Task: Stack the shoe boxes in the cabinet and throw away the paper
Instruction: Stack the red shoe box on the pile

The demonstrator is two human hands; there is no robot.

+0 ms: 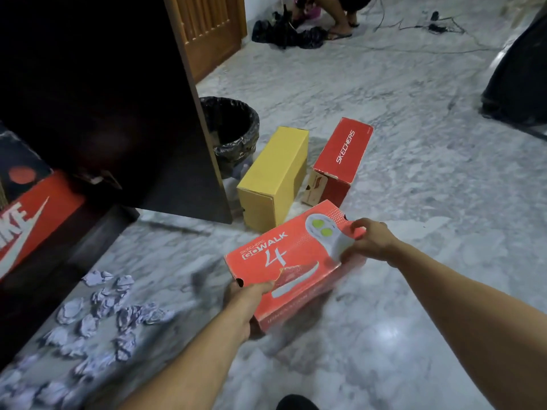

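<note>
Left hand (247,294) gripping the Go Walk shoe box (293,261) near corner, right hand (368,239) clasping its far end — both curled tight

Dim, motion-blurred, floor glare, warped edges

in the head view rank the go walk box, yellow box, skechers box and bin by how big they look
1. Go Walk box, though it is nearest the camera
2. yellow box
3. Skechers box
Bin: partly hidden behind the cabinet door, so unranked.
</note>
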